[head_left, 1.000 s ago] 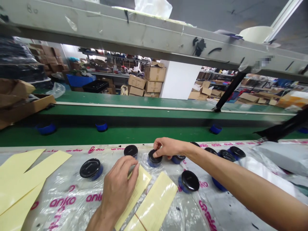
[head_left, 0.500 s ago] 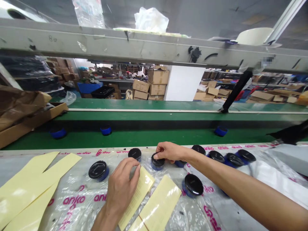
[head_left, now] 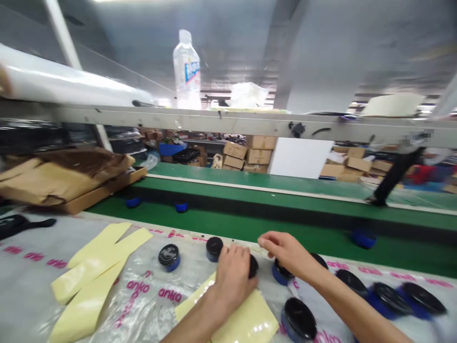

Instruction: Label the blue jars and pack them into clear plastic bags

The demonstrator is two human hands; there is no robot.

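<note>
My left hand [head_left: 233,278] lies on a yellow backing sheet [head_left: 250,324], its fingers curled round a blue jar with a black lid [head_left: 253,266]. My right hand [head_left: 287,252] hovers just right of it, above another jar [head_left: 280,275]. Its thumb and forefinger are pinched together; whatever they hold is too small to make out. More black-lidded jars stand on the plastic-covered bench: two to the left [head_left: 169,257] [head_left: 214,247], one in front [head_left: 299,320] and several to the right [head_left: 387,299].
A green conveyor belt [head_left: 250,224] runs behind the bench and carries blue jars [head_left: 181,206] [head_left: 363,237]. Empty yellow sheets [head_left: 96,267] lie at left, with flattened cardboard [head_left: 64,178] beyond them. A water bottle [head_left: 186,71] stands on the overhead rail [head_left: 214,121].
My view has swung up and left. My left hand has left the yellow sheet and closed round a jar. My right hand has lifted off that jar's lid, fingers pinched.
</note>
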